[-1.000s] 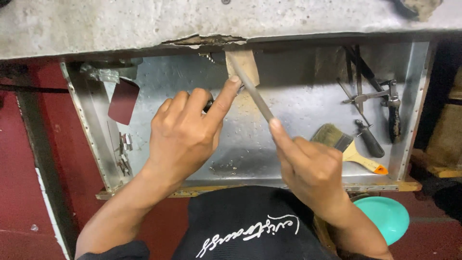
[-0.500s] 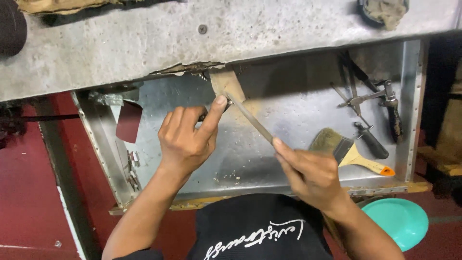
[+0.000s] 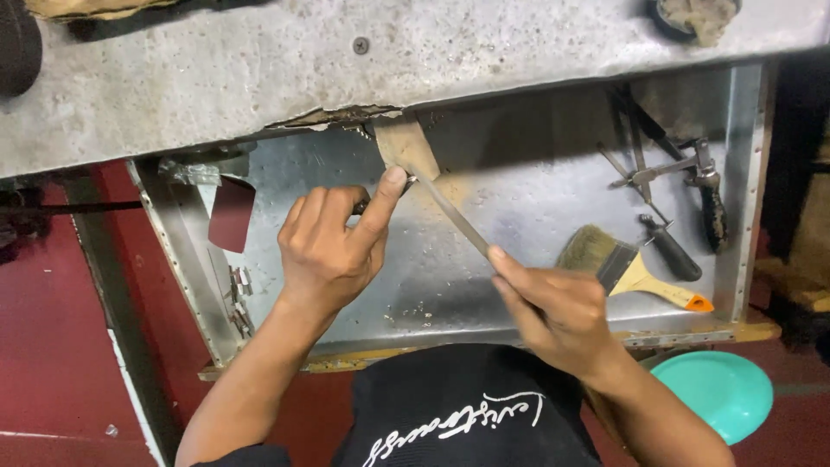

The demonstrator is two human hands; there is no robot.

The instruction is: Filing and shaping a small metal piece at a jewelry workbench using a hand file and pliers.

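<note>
Right hand (image 3: 553, 316) closed around flat metal file (image 3: 454, 214); left hand (image 3: 333, 246) curled, forefinger pressing file tip. Tip sits against tan wooden piece (image 3: 406, 147) above; shaping looks mid-way, though wear is hard to judge.

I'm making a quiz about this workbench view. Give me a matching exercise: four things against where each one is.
Things:
1. paintbrush
2. metal file
3. teal bowl
4. dark red sheet

Places:
A. below the tray, at the lower right
B. held between the left hand and right hand
C. at the tray's left wall
D. lying in the tray, right side

Pairs: 1-D, 2-B, 3-A, 4-C
</note>
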